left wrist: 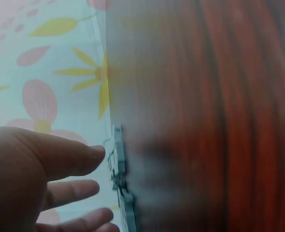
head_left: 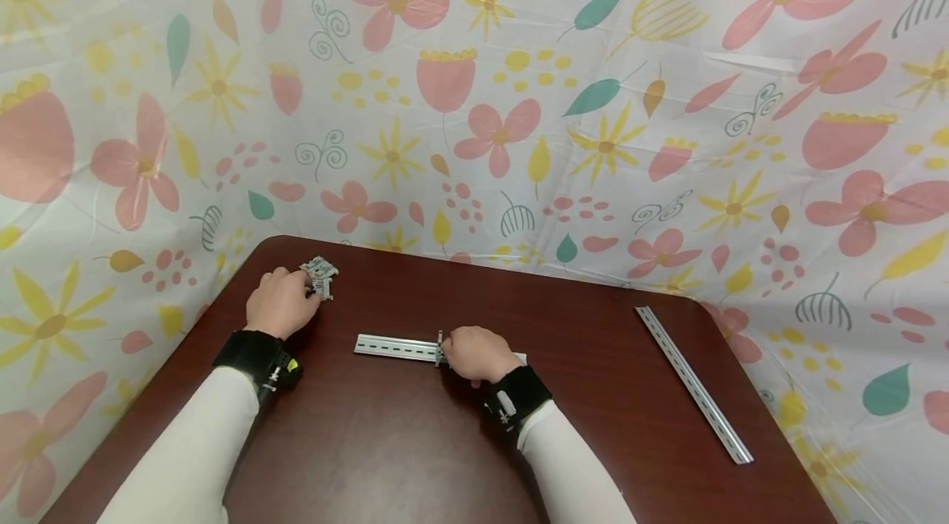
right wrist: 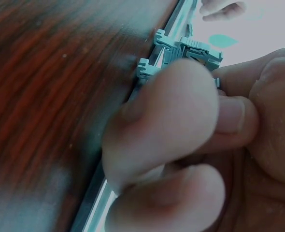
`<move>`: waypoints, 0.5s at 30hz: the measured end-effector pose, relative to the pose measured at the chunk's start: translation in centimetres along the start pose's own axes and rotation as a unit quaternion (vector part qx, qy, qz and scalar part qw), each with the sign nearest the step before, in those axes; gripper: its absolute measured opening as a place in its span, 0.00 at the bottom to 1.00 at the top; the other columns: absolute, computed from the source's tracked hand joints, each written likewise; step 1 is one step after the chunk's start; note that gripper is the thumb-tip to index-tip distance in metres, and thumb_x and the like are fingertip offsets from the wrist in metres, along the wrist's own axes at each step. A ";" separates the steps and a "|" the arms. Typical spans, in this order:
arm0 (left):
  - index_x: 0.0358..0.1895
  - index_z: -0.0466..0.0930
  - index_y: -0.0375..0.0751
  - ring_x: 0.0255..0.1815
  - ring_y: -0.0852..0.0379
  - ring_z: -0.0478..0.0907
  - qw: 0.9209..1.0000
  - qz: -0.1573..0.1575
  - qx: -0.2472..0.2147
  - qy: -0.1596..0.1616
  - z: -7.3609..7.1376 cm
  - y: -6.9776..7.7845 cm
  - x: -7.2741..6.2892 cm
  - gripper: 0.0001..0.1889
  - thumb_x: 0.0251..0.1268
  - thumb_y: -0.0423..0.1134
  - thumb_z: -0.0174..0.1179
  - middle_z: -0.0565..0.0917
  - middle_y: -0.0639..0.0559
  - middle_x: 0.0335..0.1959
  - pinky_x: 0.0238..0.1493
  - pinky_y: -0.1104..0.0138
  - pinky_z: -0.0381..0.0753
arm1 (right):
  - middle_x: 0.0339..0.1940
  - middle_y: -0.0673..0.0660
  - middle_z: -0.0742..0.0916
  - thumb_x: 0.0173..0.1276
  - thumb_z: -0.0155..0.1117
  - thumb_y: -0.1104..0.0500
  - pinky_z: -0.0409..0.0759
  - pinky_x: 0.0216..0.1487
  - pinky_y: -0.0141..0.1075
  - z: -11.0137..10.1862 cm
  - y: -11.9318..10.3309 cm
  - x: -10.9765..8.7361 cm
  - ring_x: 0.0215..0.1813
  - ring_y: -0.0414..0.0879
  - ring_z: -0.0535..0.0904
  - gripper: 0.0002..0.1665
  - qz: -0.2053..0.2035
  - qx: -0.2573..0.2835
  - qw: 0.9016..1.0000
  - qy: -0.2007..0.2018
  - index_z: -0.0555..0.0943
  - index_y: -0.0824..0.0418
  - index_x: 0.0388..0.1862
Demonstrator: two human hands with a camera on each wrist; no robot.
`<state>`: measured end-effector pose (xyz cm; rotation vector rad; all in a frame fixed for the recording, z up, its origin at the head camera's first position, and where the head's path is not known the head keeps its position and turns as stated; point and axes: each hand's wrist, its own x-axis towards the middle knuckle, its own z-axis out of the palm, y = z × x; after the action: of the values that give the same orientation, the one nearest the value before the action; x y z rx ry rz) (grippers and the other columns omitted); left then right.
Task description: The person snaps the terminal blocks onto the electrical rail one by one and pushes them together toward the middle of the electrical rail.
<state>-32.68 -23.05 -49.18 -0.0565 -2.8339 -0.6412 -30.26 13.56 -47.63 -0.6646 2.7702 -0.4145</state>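
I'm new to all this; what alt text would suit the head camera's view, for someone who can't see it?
A person's right hand grips small gray hardware on a slotted metal rail on a reddish-brown table; the left hand is at a pile of similar pieces. A second rail lies at right, with flower-patterned cloth behind.

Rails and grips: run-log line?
left grip: at grey pieces | right grip: pinching grey block at centre rail | right-side rail: unheld, on table

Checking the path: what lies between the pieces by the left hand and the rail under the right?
Only bare tabletop between those pieces and that rail, seen in the head view.
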 end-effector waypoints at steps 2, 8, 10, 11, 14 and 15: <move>0.60 0.86 0.27 0.55 0.25 0.75 1.000 -0.014 -0.005 -0.014 -0.1 -0.5 0.0 0.21 0.77 0.44 0.69 0.79 0.26 0.51 0.45 0.35 0.82 | 0.25 0.51 0.81 0.90 0.53 0.57 0.81 0.29 0.37 0.0 0.0 0.0 0.14 0.44 0.81 0.25 0.001 0.000 1.000 0.002 0.76 0.54 0.25; 0.65 0.83 0.23 0.59 0.21 0.72 0.998 -0.034 -0.013 -0.042 -0.4 -1.5 0.2 0.28 0.77 0.46 0.68 0.76 0.19 0.58 0.50 0.31 0.80 | 0.24 0.52 0.82 0.90 0.53 0.55 0.81 0.28 0.37 -0.1 -0.1 0.1 0.13 0.44 0.81 0.25 0.006 0.004 1.000 0.002 0.76 0.54 0.25; 0.65 0.83 0.24 0.59 0.21 0.72 0.998 -0.034 -0.011 -0.044 -0.5 -1.5 0.2 0.27 0.77 0.46 0.69 0.77 0.20 0.57 0.50 0.31 0.80 | 0.24 0.52 0.82 0.90 0.52 0.55 0.81 0.28 0.37 -0.1 -0.1 0.1 0.13 0.44 0.81 0.25 0.008 0.005 1.000 0.001 0.76 0.54 0.25; 0.64 0.84 0.24 0.58 0.21 0.73 0.998 -0.034 -0.010 -0.046 -0.5 -1.5 0.2 0.27 0.77 0.45 0.69 0.77 0.20 0.57 0.49 0.31 0.80 | 0.23 0.52 0.82 0.90 0.52 0.55 0.81 0.29 0.37 -0.2 -0.1 0.1 0.13 0.44 0.81 0.25 0.009 0.005 1.000 0.001 0.76 0.54 0.25; 0.63 0.85 0.25 0.57 0.23 0.74 0.998 -0.033 -0.008 -0.050 -0.5 -1.5 0.2 0.25 0.76 0.45 0.69 0.78 0.23 0.55 0.49 0.33 0.81 | 0.23 0.52 0.82 0.90 0.52 0.55 0.81 0.29 0.37 -0.2 -0.1 0.1 0.12 0.43 0.81 0.25 0.013 0.006 1.000 0.001 0.76 0.54 0.25; 0.62 0.85 0.25 0.56 0.23 0.75 0.998 -0.033 -0.007 -0.050 -0.5 -1.5 0.2 0.25 0.76 0.45 0.70 0.78 0.23 0.54 0.49 0.33 0.81 | 0.23 0.52 0.82 0.90 0.52 0.54 0.81 0.29 0.37 -0.1 -0.1 0.1 0.12 0.43 0.81 0.25 0.013 0.006 1.000 0.001 0.77 0.54 0.25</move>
<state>-32.85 -24.66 -49.32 0.0031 -2.9389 -0.6896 -30.33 13.45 -47.48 -0.6248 2.7731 -0.4278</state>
